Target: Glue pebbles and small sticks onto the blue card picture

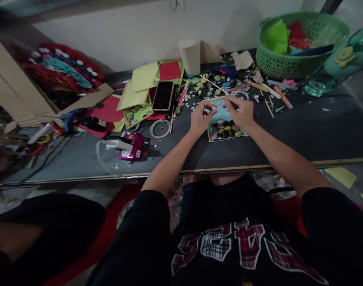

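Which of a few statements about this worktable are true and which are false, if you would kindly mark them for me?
1. The left hand and right hand are both at the blue-backed panel. True.
2. The phone lies to the right of both hands. False: it lies to their left.
3. Stones, several of them black, lie in the panel's near part. True.
4. The green basket stands at the table's left end. False: it stands toward the right end, at the back.

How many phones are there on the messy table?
1. The smartphone lies left of the person's left hand, just below the small red sheet in the picture. Others may be hidden.
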The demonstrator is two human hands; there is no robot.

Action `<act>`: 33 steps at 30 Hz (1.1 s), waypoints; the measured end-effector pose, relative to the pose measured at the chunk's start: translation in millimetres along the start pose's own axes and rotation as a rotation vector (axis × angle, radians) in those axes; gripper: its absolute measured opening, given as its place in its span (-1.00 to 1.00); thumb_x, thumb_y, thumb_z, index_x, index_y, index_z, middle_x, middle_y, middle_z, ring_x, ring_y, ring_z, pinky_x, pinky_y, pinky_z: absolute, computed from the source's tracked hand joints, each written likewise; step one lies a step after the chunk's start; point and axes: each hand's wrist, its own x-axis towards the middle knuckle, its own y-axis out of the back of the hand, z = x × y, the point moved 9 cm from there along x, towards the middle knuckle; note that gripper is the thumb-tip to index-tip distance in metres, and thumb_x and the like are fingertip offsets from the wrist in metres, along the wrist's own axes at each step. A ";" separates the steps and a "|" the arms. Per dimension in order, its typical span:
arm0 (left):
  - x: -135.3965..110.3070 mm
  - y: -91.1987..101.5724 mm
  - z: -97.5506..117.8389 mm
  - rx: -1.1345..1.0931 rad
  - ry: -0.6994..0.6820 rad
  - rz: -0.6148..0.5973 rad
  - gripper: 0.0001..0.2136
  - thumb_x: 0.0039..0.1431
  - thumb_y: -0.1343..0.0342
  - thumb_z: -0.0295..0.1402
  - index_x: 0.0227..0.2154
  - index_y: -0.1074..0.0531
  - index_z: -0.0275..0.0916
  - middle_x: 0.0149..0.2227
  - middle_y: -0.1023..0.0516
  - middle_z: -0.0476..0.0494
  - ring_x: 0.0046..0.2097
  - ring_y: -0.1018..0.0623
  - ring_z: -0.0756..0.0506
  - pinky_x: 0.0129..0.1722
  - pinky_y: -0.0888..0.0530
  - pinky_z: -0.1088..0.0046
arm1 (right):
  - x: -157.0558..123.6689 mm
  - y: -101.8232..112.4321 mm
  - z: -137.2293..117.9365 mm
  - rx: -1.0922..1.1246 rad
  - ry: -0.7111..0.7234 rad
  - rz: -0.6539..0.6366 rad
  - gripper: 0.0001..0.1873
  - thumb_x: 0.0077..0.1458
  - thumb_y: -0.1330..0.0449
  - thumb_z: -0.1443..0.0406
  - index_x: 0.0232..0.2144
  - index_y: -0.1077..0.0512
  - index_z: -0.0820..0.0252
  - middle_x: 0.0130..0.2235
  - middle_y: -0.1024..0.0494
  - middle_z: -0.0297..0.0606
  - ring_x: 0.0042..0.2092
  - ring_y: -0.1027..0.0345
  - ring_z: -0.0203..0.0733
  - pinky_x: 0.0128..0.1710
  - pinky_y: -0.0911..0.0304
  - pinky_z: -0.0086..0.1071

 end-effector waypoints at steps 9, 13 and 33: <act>1.3 -4.4 -14.8 -0.061 0.077 -0.039 -0.79 0.17 -0.26 -0.28 -0.15 -0.59 -0.18 -0.30 -0.64 -0.07 -0.33 -0.54 0.00 -0.29 -0.44 0.48 | 3.5 10.1 20.9 -0.342 0.037 0.056 -0.47 0.28 -0.06 -0.08 -0.34 -0.59 0.20 -0.21 -0.62 0.02 0.05 -0.40 0.24 0.14 -0.24 0.25; 2.1 -11.5 -19.6 -0.146 0.092 -0.108 -0.66 0.18 -0.23 -0.04 -0.19 -0.62 -0.21 -0.32 -0.63 -0.10 -0.34 -0.53 -0.01 -0.30 -0.44 0.46 | -4.6 -5.0 -4.0 -0.230 0.169 0.007 -0.49 0.30 -0.05 -0.07 -0.32 -0.61 0.14 -0.27 -0.65 -0.08 -0.09 -0.47 0.11 0.04 -0.34 0.10; 0.1 -27.8 -27.7 -0.295 0.141 -0.263 -0.52 0.18 -0.20 0.04 -0.03 -0.58 -0.23 -0.01 -0.65 -0.25 -0.04 -0.63 -0.13 0.02 -0.54 0.31 | -9.8 -4.8 -24.0 -0.040 0.288 0.040 -0.76 0.22 -0.22 0.06 -0.33 -0.64 -0.03 -0.28 -0.66 -0.26 -0.18 -0.50 -0.02 -0.02 -0.37 -0.04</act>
